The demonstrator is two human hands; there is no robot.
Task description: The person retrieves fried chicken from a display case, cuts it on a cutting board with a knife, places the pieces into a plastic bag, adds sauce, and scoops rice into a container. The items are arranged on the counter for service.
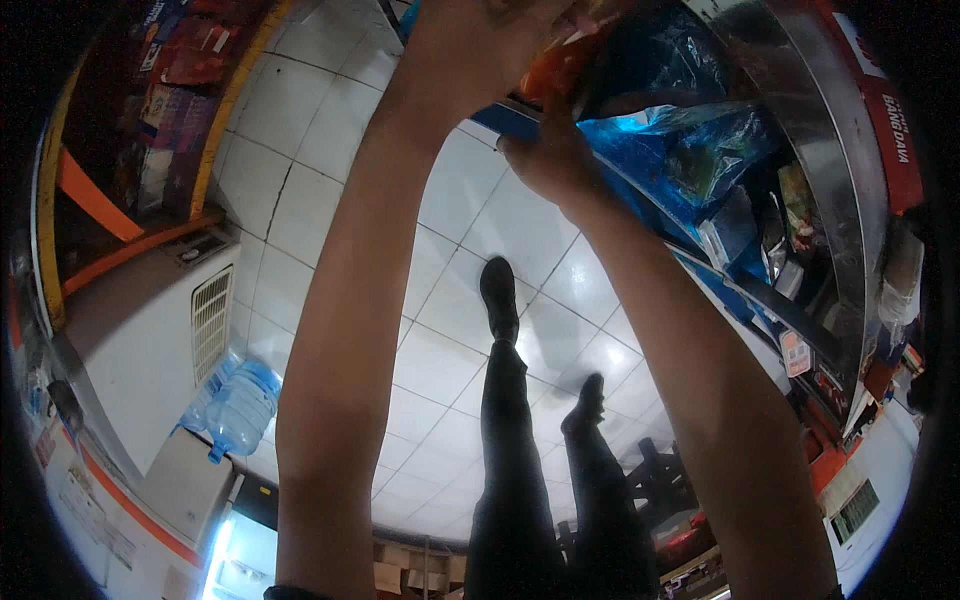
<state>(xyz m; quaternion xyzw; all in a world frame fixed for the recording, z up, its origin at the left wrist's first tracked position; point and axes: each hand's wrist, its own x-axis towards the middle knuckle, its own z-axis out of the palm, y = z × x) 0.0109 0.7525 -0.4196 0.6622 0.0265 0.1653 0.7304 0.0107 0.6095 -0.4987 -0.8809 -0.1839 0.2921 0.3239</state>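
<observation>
Both arms reach up to the top of the head view. My right hand (556,161) is at the lower end of a shiny orange-red item (551,73), its fingers against it and its thumb out to the left. My left hand (491,56) lies beside the same item on its left; its fingers are dark and partly cut off by the frame's top edge, so its grip cannot be made out. The item looks like a packet, but its exact kind is unclear. Just right of the hands is a blue-lined open case (630,161) holding clear plastic bags (712,150).
White floor tiles (450,300) lie below, with a black shoe (497,289) on them. Blue water jugs (240,409) stand at left beside a white appliance (150,360). A yellow-edged shelf (214,120) holds packets at upper left. The case's metal rim (821,127) curves along the right.
</observation>
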